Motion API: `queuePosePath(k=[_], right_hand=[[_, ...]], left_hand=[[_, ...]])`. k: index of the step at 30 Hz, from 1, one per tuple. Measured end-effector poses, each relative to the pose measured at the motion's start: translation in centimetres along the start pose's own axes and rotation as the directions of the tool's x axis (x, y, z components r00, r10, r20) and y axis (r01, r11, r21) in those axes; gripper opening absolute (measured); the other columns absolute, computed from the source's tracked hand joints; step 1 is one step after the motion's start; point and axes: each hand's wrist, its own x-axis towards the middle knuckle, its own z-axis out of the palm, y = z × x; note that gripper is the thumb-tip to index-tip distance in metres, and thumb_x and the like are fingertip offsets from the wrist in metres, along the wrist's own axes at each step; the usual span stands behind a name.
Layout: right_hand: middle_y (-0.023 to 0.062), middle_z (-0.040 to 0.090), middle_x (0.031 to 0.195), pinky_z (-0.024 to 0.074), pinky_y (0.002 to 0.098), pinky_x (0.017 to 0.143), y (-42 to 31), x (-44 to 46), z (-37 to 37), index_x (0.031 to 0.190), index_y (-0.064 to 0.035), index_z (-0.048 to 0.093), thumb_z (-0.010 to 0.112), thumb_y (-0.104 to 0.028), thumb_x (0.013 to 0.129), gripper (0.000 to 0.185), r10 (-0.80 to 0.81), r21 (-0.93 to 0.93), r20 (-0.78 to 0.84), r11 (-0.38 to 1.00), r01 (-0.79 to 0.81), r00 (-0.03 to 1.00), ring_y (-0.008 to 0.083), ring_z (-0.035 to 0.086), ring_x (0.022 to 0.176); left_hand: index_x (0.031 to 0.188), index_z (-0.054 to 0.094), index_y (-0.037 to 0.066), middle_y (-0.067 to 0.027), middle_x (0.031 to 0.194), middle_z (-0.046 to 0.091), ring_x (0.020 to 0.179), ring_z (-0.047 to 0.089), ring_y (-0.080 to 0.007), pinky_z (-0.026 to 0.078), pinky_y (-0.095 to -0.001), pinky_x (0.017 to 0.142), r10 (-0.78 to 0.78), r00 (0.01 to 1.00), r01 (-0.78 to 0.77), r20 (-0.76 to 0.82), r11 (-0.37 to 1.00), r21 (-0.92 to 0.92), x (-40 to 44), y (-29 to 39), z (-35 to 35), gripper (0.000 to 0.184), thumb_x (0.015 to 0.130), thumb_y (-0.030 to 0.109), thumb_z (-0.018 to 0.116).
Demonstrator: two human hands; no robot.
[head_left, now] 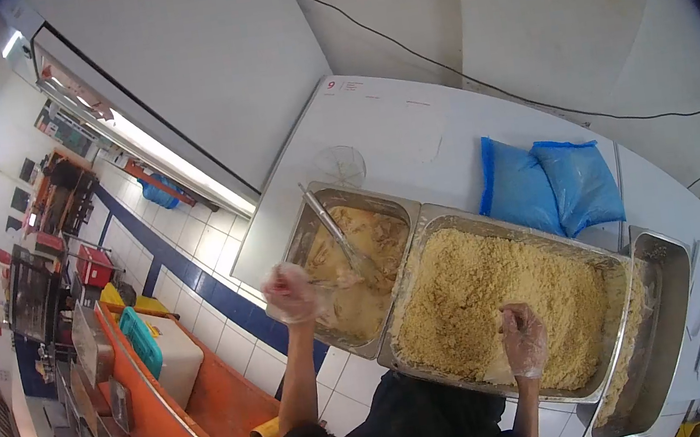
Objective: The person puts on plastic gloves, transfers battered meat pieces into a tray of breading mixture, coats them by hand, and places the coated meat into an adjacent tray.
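Note:
My left hand (289, 294), in a clear plastic glove, is raised over the left edge of a metal pan (409, 211) of pale, wet batter (349, 314). Its fingers are smeared by motion, so its grip is unclear. A long metal-handled utensil (331, 225) leans in that pan, its lower end in the batter among lumpy pieces. Over a larger metal pan (625, 306) of yellowish crumbly breading (466, 292) is my right hand (525, 341), also gloved. Its fingers are curled in and coated with crumbs; whatever they hold is hidden.
Two blue bags (544, 184) lie behind the breading pan. A narrow metal tray (664, 283) with crumbs stands at the right. A clear round lid (340, 165) rests on the white table (409, 127). An orange counter (233, 402) with a white box (174, 348) is at the left.

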Motion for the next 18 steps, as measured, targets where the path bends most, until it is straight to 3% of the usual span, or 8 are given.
queuePosePath(k=[1,3,5,9,11,15,16,18], right_hand=[[0.0025,0.059,0.072,0.0443,0.0246,0.058,0.1,0.1,0.1,0.095,-0.0001,0.063,0.054,-0.013,0.095,0.015,0.036,-0.007,0.002,0.999,-0.036,0.999,0.0083,0.055,0.063],[0.0022,0.059,0.071,0.0443,0.0247,0.057,-0.3,0.1,-0.2,0.094,-0.0003,0.063,0.054,-0.013,0.095,0.015,0.011,-0.022,-0.006,1.0,-0.012,1.0,0.0081,0.055,0.063],[0.0019,0.058,0.069,0.0442,0.0248,0.057,0.1,0.0,-0.4,0.094,-0.0006,0.063,0.054,-0.012,0.095,0.015,0.015,-0.038,-0.036,0.999,-0.016,0.999,0.0079,0.054,0.062],[0.0023,0.058,0.069,0.0444,0.025,0.057,0.3,0.1,-1.4,0.094,-0.0014,0.063,0.055,-0.012,0.095,0.014,0.032,-0.072,-0.072,0.997,-0.037,0.997,0.0079,0.055,0.062],[0.0025,0.058,0.07,0.0443,0.025,0.057,0.0,0.5,-1.2,0.095,-0.0016,0.063,0.055,-0.013,0.095,0.014,0.088,-0.052,-0.057,0.995,-0.091,0.995,0.008,0.055,0.062],[0.011,0.061,0.073,0.0469,0.0316,0.062,-1.0,0.5,-1.3,0.098,-0.0021,0.063,0.055,-0.012,0.094,0.013,-0.046,-0.109,-0.018,0.993,0.044,0.999,0.0166,0.058,0.064],[0.0107,0.061,0.073,0.0472,0.0324,0.062,-1.4,0.4,-1.6,0.097,-0.0021,0.063,0.055,-0.012,0.094,0.013,-0.053,-0.125,-0.01,0.991,0.052,0.999,0.0173,0.059,0.064],[0.0073,0.06,0.072,0.0458,0.0294,0.059,1.0,0.4,-1.7,0.096,-0.0015,0.063,0.054,-0.013,0.095,0.014,-0.069,-0.139,-0.052,0.988,0.062,0.996,0.0137,0.058,0.064]], left_hand=[[0.068,0.049,0.003,-0.0022,0.056,0.047,0.049,0.047,-0.0123,0.037,-0.0286,0.047,-0.192,0.96,0.237,0.202,0.944,-0.229,-1.7,-2.0,-0.9,0.037,0.097,0.027,0.053],[0.069,0.051,0.003,-0.0003,0.056,0.048,0.048,0.046,-0.0111,0.037,-0.0269,0.047,-0.292,0.851,0.474,0.436,0.785,-0.398,-1.8,-1.3,-1.6,0.035,0.096,0.025,0.055],[0.073,0.057,0.003,-0.0069,0.072,0.06,0.065,0.057,-0.0132,0.042,-0.0251,0.053,0.1,0.784,-0.108,0.613,0.994,-0.025,0.7,5.8,-3.2,0.022,0.091,0.016,0.058],[0.074,0.058,0.003,-0.0093,0.071,0.061,0.068,0.06,-0.0142,0.042,-0.0262,0.054,-0.121,0.876,0.158,0.467,0.987,-0.039,-0.1,11.5,-2.3,0.026,0.091,0.023,0.058],[0.07,0.054,0.003,-0.0049,0.057,0.045,0.055,0.051,-0.0176,0.045,-0.03,0.055,0.264,0.793,-0.426,0.549,0.885,0.19,-1.7,8.6,-0.7,0.024,0.085,0.02,0.062],[0.068,0.048,0.004,-0.0092,0.055,0.042,0.054,0.049,-0.0257,0.046,-0.0356,0.057,0.176,0.7,-0.489,0.692,0.824,0.285,-3.3,4.2,1.5,0.024,0.085,0.015,0.059],[0.066,0.045,0.005,-0.0083,0.055,0.04,0.055,0.046,-0.0259,0.044,-0.0362,0.057,0.089,0.855,-0.141,0.512,0.988,0.064,-2.6,1.7,1.9,0.028,0.087,0.017,0.059],[0.064,0.042,0.006,-0.0075,0.055,0.039,0.055,0.044,-0.0261,0.043,-0.0368,0.056,-0.094,0.925,0.191,0.368,0.952,-0.238,-0.5,1.3,2.4,0.032,0.088,0.018,0.058]])
